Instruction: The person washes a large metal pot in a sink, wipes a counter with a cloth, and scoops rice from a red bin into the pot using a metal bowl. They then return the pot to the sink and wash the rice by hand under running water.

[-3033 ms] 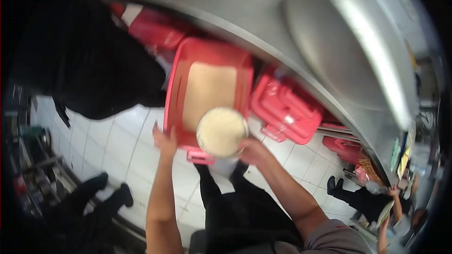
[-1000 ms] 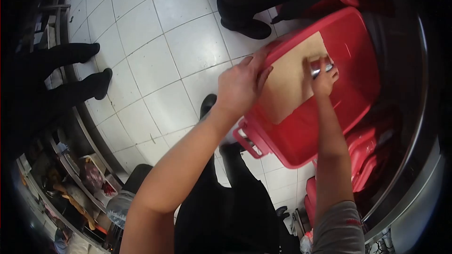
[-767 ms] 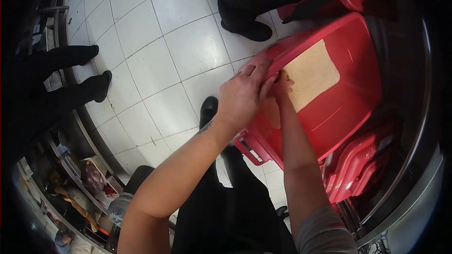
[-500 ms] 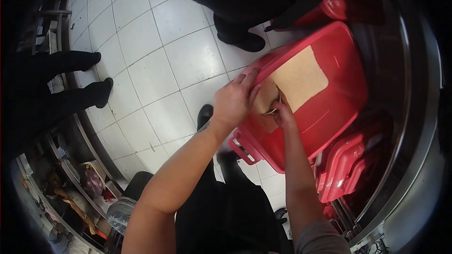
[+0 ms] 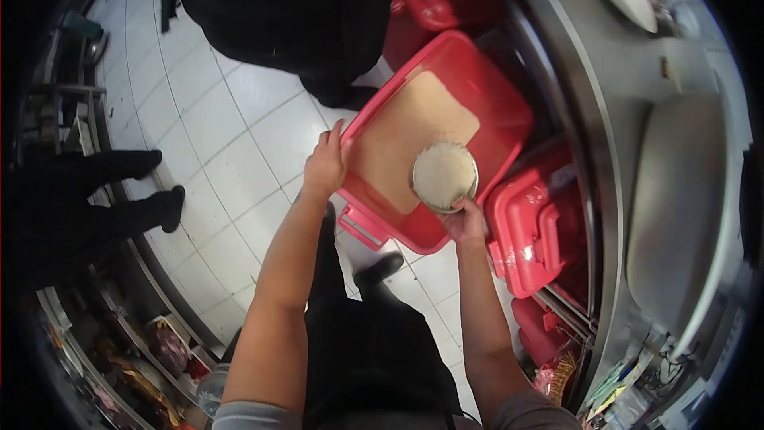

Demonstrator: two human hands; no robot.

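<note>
A large red bin point(image 5: 505, 107) stands tilted in front of me, with a layer of pale tan grains or powder point(image 5: 390, 139) inside. My left hand point(image 5: 325, 163) grips the bin's left rim, fingers over the edge. In my right hand point(image 5: 464, 221) is a round metal bowl point(image 5: 475, 188), held by its near edge above the bin's contents. The bowl is filled with whitish grains point(image 5: 443, 173).
Red lidded containers point(image 5: 529, 231) stand under a steel counter point(image 5: 601, 56) at the right. A person in black point(image 5: 278, 12) stands just beyond the bin. Another person's dark legs point(image 5: 119, 191) are at the left, near shelves point(image 5: 127, 326) holding assorted items.
The bowl has come up out of the tan contents, full, in my right hand. My left hand remains on the rim. The view has shifted right, showing more of the counter.
</note>
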